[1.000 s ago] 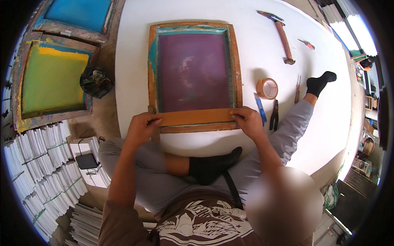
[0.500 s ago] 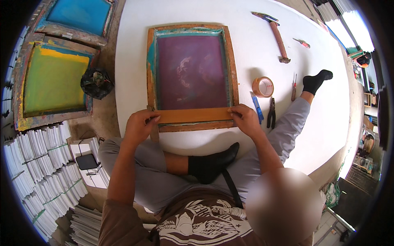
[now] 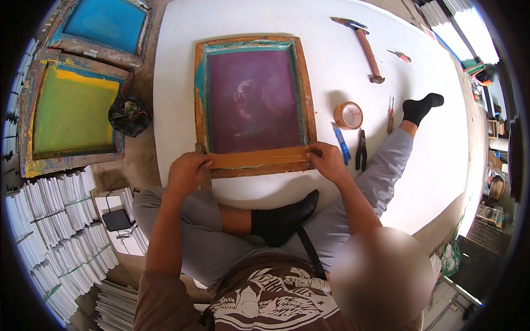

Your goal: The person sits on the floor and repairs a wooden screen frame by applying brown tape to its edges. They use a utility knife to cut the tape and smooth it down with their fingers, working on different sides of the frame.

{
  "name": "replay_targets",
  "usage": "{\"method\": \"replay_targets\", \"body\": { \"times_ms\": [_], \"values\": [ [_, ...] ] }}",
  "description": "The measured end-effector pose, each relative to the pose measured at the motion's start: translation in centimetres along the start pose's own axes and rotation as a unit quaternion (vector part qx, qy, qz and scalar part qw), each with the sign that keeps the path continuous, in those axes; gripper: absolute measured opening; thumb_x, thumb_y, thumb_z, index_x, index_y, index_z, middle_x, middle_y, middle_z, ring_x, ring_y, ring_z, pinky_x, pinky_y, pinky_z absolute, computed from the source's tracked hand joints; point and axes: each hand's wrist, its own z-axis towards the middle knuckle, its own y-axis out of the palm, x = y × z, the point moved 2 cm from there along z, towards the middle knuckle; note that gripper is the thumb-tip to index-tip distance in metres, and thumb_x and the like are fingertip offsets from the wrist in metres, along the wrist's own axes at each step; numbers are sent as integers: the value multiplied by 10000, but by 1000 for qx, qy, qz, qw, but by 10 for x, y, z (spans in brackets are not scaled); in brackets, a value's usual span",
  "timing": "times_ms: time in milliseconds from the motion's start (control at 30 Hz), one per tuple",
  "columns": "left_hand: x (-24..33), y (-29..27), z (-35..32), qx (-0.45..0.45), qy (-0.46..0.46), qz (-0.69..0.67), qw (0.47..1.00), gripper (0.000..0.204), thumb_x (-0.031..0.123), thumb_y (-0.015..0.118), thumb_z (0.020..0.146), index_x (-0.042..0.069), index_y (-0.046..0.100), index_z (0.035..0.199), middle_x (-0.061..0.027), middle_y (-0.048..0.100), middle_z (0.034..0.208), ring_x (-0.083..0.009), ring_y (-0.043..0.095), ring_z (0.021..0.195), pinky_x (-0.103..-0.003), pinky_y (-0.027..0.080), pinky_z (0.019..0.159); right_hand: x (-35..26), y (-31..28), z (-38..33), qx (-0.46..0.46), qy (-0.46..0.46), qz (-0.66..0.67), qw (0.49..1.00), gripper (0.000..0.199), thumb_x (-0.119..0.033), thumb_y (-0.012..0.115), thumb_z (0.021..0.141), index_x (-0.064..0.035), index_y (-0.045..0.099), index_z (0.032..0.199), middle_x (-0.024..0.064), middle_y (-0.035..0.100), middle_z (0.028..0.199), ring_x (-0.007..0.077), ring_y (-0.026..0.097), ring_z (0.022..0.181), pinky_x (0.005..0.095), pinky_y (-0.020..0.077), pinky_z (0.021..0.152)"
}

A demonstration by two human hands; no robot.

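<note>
A strip of brown packing tape [image 3: 248,159] stretches across the near side of a wooden screen-printing frame [image 3: 311,105] with purple mesh [image 3: 254,107]. My left hand [image 3: 187,172] pinches the strip's left end at the frame's near-left corner. The right end is between the thumb and fingers of my right hand [image 3: 328,160], by the near-right corner. Along the near wood the strip lies very close to the frame; whether its whole length touches cannot be told. A narrow brownish strip [image 3: 206,180] hangs beside my left fingers.
Right of the frame lie a tape roll [image 3: 348,116], a blue cutter [image 3: 341,144], pliers [image 3: 361,151], a hammer [image 3: 370,57], two screwdrivers [image 3: 391,115] and another plier-like tool [image 3: 348,23]. Yellow-green [image 3: 77,113] and blue screens [image 3: 107,22] stand left, near a black bag [image 3: 130,116] and paper stacks [image 3: 66,215].
The view has shifted slightly, moving the frame and tools a little left in the picture. The tape's right part now shows a crease line. Both hands keep their pinch.
</note>
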Motion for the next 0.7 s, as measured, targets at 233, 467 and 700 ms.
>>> {"method": "replay_targets", "body": {
  "times_ms": [233, 467, 700],
  "values": [
    [3, 6, 2, -43, -14, -98, 994, 196, 57, 698, 914, 11, 762, 1094, -162, 689, 865, -347, 679, 825, -426, 540, 762, 12, 7, 4, 3, 7, 44, 999, 244, -118, 737, 902, 17, 749, 1106, 207, 758, 977, 295, 746, 860, 387, 570, 791],
    [2, 0, 4, -64, -7, -130, 989, 221, 43, 688, 915, -3, 753, 1122, -171, 648, 889, -340, 646, 787, -412, 524, 731, 22, 9, 6, 41, -39, 64, 996, 242, -99, 759, 926, 37, 725, 1123, 87, 749, 907, 118, 652, 769, 283, 531, 694],
    [2, 7, -1, -65, -34, -169, 983, 229, 36, 683, 918, -21, 754, 1127, -156, 684, 906, -274, 664, 774, -371, 526, 713, 27, 13, 6, 56, -49, 88, 993, 225, -91, 754, 939, 45, 721, 1116, 62, 732, 892, 93, 625, 759, 271, 514, 675]
  ]
}}
